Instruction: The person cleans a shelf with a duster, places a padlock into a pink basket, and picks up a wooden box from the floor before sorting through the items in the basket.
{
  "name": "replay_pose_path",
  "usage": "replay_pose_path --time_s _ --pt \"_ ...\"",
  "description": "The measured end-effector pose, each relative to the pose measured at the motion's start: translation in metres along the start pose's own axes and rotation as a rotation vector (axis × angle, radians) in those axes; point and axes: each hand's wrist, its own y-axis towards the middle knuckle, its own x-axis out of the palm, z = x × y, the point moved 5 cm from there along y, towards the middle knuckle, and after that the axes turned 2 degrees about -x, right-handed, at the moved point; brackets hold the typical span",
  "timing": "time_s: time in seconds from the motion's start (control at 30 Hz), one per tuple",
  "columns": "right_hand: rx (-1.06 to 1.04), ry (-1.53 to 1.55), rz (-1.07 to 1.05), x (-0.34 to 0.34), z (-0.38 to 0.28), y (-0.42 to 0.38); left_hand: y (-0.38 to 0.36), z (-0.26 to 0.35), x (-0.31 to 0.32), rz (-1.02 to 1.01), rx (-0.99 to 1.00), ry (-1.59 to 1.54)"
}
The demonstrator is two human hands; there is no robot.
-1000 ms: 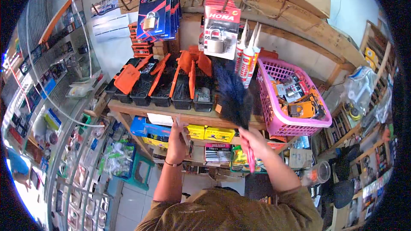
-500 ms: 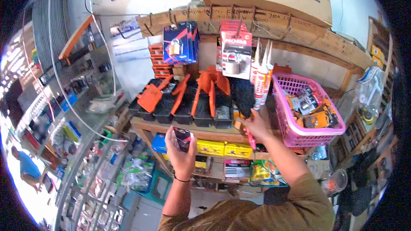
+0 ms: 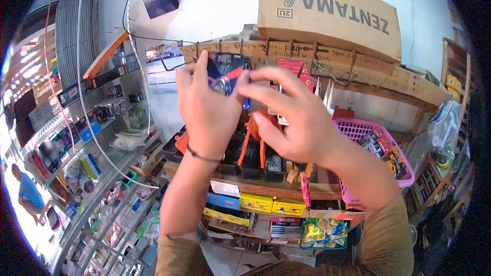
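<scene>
My left hand is raised in front of the wooden rail, its thumb and fingers closed around a dark blue and red padlock pack. The clear bubble on the card's lower half shows the padlock. My right hand hangs in the air just to the right, fingers apart, fingertips close to the pack's right edge and nothing held in the palm. Behind the hands, red padlock packs hang from the rail, partly hidden. Orange-handled tools stand in black bins below.
A pink basket of packaged goods stands at the right of the shelf. On top of the rail with metal hooks sits a large ZENTAMA carton. Yellow boxes line the lower shelf. At far left, a person in blue is near the racks.
My left hand has risen with the dark pack to the hook rail. My right hand has left the white sealant tubes and come up beside it. The view has tilted upward.
</scene>
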Motion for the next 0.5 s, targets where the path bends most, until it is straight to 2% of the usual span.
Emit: replay_pose_path --time_s 0.07,0.13,0.2,0.27,0.33,0.5 --pt "-0.037 -0.081 -0.009 0.005 0.011 0.016 0.010 -0.003 0.010 -0.009 0.056 0.060" --pt "-0.067 -0.159 -0.019 0.008 0.018 0.027 0.015 -0.010 0.024 -0.142 -0.035 0.094" --pt "-0.002 -0.164 -0.132 0.015 0.026 0.032 0.016 -0.013 0.031 -0.164 -0.010 0.097" --pt "-0.008 -0.203 -0.129 0.020 0.031 0.032 0.015 -0.018 0.037 -0.211 -0.064 0.146" --pt "0.063 -0.209 -0.324 0.030 0.035 0.034 0.016 -0.020 0.039 -0.220 -0.052 0.174" --pt "0.131 -0.198 -0.543 0.039 0.034 0.035 0.010 -0.023 0.042 -0.305 -0.009 0.228"
